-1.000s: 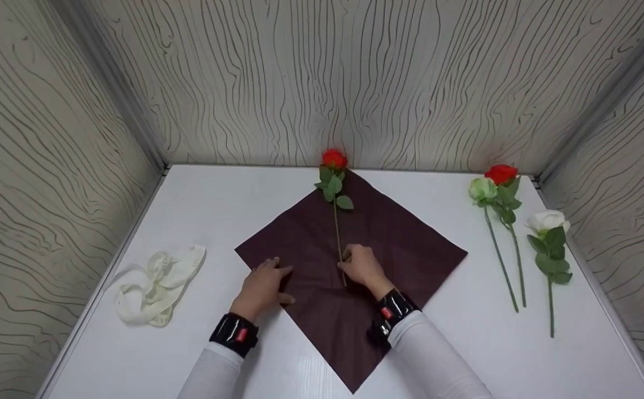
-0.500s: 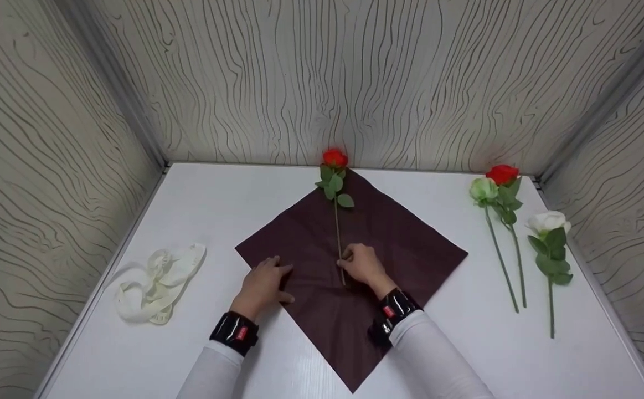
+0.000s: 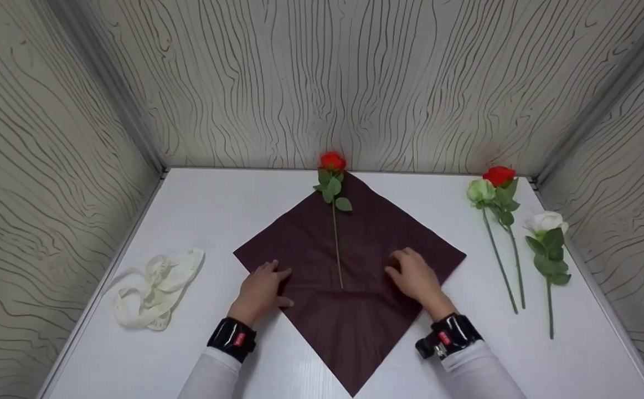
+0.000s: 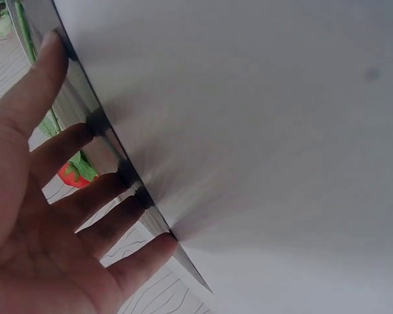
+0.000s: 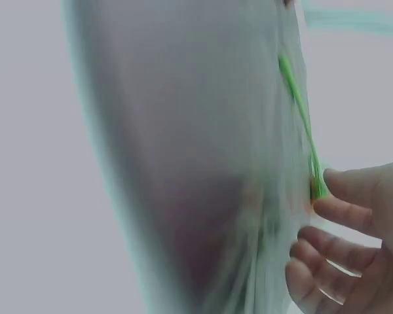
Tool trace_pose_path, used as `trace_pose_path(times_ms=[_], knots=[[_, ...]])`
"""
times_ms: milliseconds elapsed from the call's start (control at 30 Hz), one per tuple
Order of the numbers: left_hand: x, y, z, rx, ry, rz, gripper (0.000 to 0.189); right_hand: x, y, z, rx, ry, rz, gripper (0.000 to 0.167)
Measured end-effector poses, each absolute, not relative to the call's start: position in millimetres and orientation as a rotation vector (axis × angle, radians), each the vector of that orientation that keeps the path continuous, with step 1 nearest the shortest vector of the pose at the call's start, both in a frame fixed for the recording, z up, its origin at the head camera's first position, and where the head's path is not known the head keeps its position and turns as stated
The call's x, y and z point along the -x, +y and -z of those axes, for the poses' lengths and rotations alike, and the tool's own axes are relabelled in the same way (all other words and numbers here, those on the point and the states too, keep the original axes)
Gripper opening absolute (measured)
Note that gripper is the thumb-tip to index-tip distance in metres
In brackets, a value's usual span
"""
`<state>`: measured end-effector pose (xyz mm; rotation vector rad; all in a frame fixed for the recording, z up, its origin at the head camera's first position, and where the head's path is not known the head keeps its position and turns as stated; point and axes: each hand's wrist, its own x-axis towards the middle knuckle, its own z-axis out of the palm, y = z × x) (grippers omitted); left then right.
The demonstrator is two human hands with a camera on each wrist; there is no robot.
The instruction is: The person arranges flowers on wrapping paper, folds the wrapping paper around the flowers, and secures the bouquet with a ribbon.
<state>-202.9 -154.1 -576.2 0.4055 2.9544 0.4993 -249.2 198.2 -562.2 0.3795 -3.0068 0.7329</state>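
Note:
A dark maroon sheet [image 3: 355, 332] lies as a diamond on the white table. Along its upper middle rests a red rose [image 3: 333, 161], its bloom by the far corner and its thin stem pointing toward the person. My left hand [image 3: 259, 291] rests on the sheet's left edge with fingers spread; the left wrist view shows the fingertips along that edge. To the right of the stem, apart from it, my right hand [image 3: 415, 277] is over the sheet with loosely bent fingers. In the right wrist view nothing is between the fingers [image 5: 344, 212].
A tangled cream ribbon [image 3: 158, 291] lies at the left. On the right are a green rose [image 3: 481, 191], a second red rose [image 3: 499, 175] and a white rose [image 3: 546, 223]. A wood-patterned wall [image 3: 310, 83] borders the table's back.
My right hand has let go of the red rose's stem and moved right, away from it. The rose stays on the sheet. My left hand keeps its place.

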Motion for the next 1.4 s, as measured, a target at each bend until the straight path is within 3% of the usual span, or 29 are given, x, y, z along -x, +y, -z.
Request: trace_pose_path(times_ms=[367, 567, 767, 1400], knots=[[201, -158, 575, -0.439, 2.942, -0.463, 0.074, 244, 333, 547, 0.194, -3.049, -0.604, 0.041], [201, -158, 573, -0.457, 2.951, -0.464, 0.074, 242, 373, 553, 0.432, -3.064, -0.657, 0.036], [200, -157, 572, -0.472, 2.952, -0.496, 0.073, 237, 393, 556, 0.562, -3.091, -0.676, 0.03], [200, -160, 573, -0.465, 2.94, -0.501, 0.074, 240, 394, 562, 0.564, -3.052, -0.664, 0.023]])
